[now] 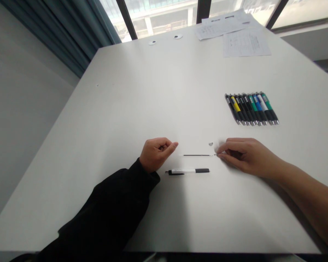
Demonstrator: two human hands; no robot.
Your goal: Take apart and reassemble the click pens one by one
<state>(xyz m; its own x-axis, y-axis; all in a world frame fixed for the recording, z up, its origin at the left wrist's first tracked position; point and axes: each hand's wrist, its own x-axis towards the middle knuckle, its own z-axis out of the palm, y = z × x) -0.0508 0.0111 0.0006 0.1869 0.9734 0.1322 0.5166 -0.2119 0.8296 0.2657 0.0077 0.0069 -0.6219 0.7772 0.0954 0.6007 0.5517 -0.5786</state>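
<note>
My left hand [156,153], in a black sleeve, rests on the white table [142,94] with its fingers curled into a loose fist; what it holds, if anything, is hidden. My right hand [244,155] lies to the right, its fingertips pinched at the right end of a thin black pen refill [198,155] that lies flat between the hands. Just in front of the refill lies a white-and-black pen barrel [188,171]. A small silver piece [210,144] sits on the table near my right fingertips.
A row of several pens [250,108] with black, yellow, green and blue barrels lies at the right. Sheets of paper [244,42] lie at the far right edge. Two small round caps [177,36] sit at the far edge by the window.
</note>
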